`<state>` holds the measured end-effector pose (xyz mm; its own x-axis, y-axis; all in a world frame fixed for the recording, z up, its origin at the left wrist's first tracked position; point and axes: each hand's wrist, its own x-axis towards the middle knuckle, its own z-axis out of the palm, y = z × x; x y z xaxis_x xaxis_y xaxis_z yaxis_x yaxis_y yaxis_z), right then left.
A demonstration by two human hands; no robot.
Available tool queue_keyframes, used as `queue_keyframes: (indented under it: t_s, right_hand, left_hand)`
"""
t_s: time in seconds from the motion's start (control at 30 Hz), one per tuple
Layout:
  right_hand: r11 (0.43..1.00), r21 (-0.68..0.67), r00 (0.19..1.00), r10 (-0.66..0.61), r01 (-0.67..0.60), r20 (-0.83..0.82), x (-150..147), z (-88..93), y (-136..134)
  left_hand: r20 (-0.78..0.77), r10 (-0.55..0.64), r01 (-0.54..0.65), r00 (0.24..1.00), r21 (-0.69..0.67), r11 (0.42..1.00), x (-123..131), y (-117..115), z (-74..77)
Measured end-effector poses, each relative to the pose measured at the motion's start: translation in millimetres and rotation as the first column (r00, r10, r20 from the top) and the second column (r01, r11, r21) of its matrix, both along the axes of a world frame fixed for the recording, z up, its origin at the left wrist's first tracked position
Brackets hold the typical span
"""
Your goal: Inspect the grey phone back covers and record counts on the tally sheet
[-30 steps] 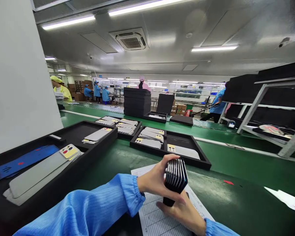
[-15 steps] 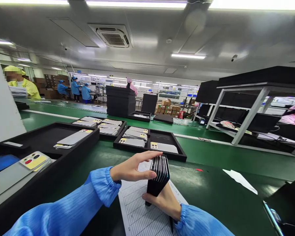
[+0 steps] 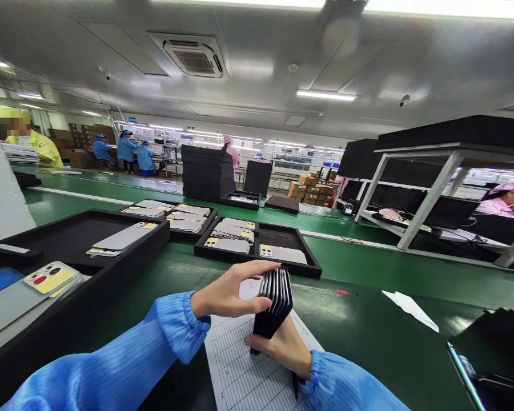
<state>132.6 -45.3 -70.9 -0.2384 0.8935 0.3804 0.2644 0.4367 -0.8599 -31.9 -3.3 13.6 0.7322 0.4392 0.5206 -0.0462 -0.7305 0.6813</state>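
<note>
A stack of thin, dark phone-sized panels [image 3: 270, 319] stands on edge above a printed form [image 3: 233, 359], its upper edges slightly fanned. My right hand [image 3: 288, 347] is wrapped round the lower part, thumb on the near side and the other fingers hidden behind. At the top, my left hand [image 3: 227, 290] spans the edges between its thumb and fingertips. Beneath my right wrist, a dark pen [image 3: 294, 383] lies on the form, partly covered by the sleeve.
Black trays [image 3: 317, 264] with grey phone back panels [image 3: 282, 253] lie ahead; a larger tray [image 3: 152, 242] is at left. White paper [image 3: 411, 310] and a phone-like device [image 3: 465, 374] are at right. Behind stands a black tray stack [image 3: 205, 171]; co-workers [image 3: 126, 149] are further back.
The view has shifted slightly, so the surroundings sit a little further left and higher. Both hands keep nearly the same hold on the panel stack.
</note>
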Motion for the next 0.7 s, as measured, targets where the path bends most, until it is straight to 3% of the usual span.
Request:
queue_keyframes:
  t_s: [0.7]
  right_hand:
    - [0.999,-0.020,1.000,0.025,-0.026,-0.018,-1.3,0.6,-0.2]
  left_hand:
    - [0.056,0.085,-0.093,0.995,0.153,0.984,8.1,-8.0,-5.1]
